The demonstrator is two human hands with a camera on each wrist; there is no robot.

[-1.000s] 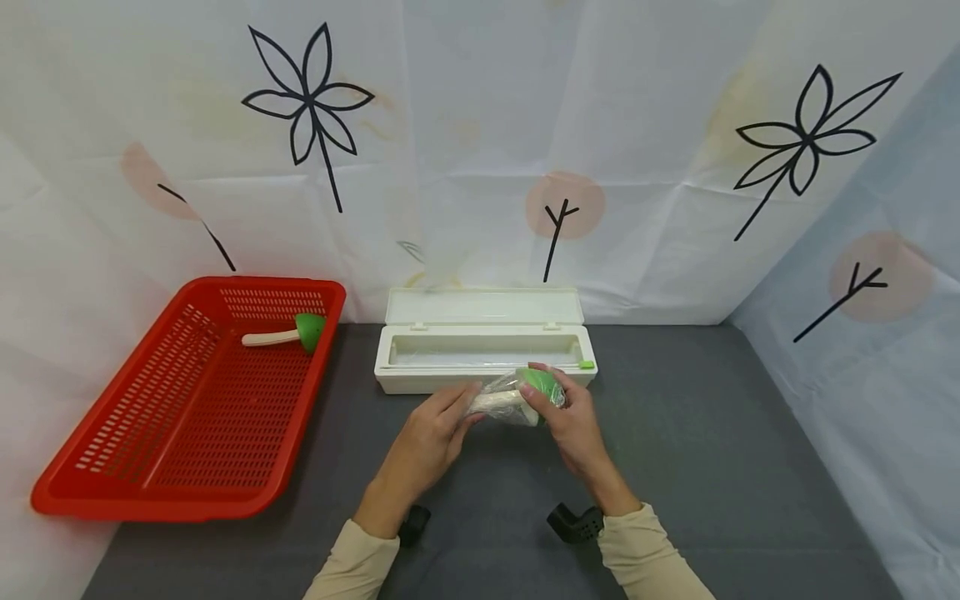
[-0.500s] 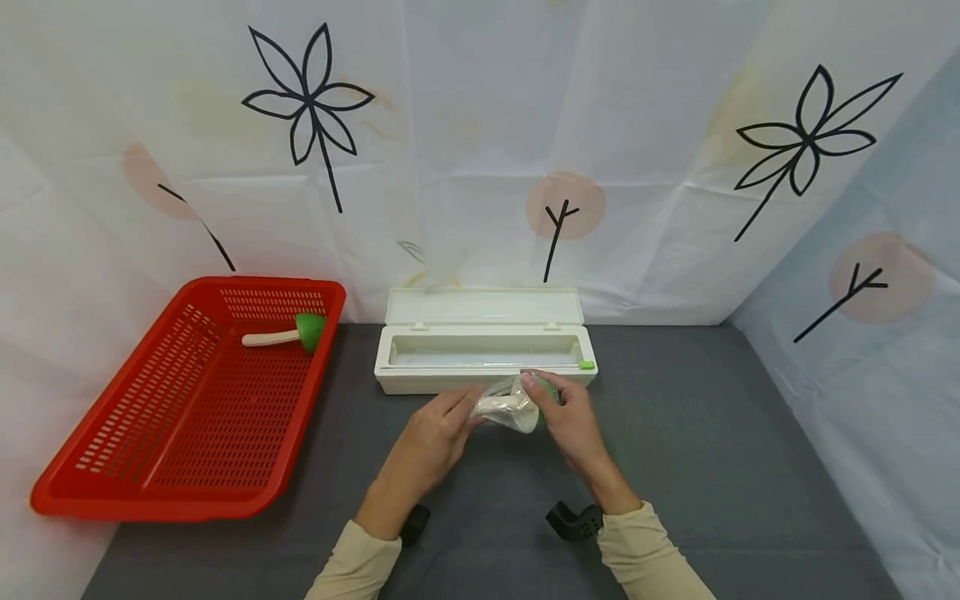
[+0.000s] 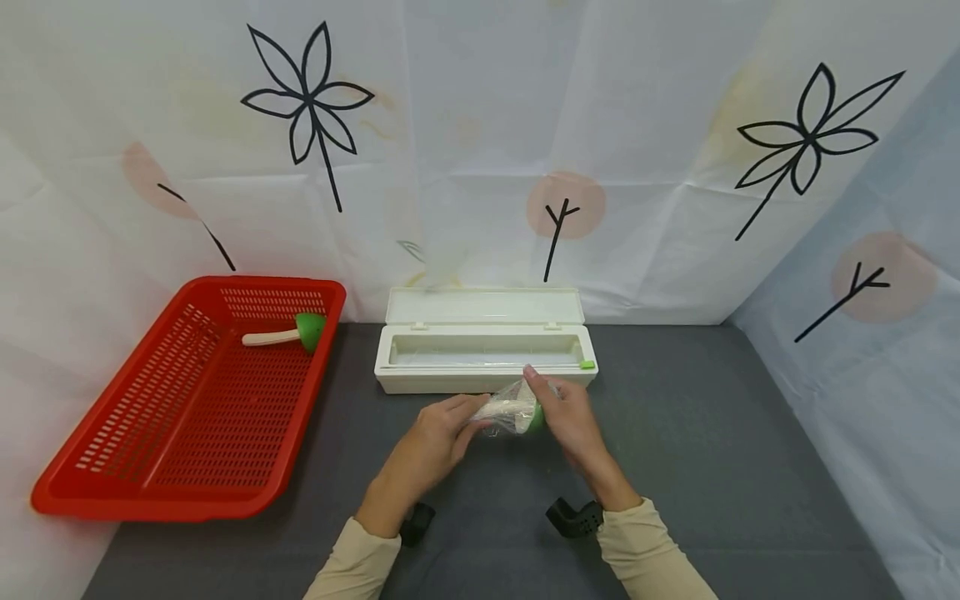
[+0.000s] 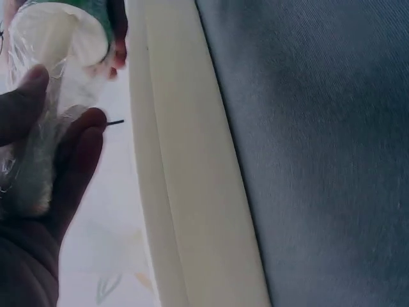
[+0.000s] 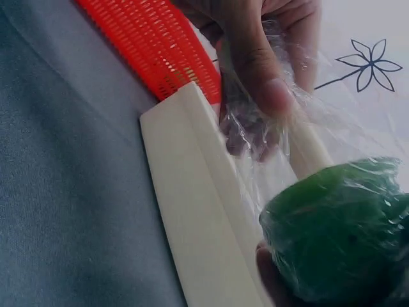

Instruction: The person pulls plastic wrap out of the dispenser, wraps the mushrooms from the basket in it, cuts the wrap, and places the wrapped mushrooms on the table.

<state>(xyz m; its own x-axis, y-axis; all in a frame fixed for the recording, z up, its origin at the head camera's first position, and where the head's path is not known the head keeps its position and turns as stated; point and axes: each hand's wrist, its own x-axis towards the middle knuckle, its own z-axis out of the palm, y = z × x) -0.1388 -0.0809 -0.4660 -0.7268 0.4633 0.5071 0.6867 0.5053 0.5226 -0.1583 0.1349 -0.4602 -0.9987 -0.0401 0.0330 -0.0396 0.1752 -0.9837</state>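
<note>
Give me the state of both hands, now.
Left hand: closed, holding the film-wrapped toy mushroom by its stem.
Right hand: holding the same mushroom at its green cap.

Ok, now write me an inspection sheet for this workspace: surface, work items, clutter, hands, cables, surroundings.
Surface: dark grey table, looks cloth-like.
Work items: film-wrapped toy mushroom, held up between the hands; white box, lid open; red basket at left, a second mushroom lying inside.
Clutter: nothing seen.
Hands: left hand pinches the wrapped stem; right hand holds the green cap.
Cables: nothing seen.
Surroundings: white backdrop with printed flowers, some creases.
</note>
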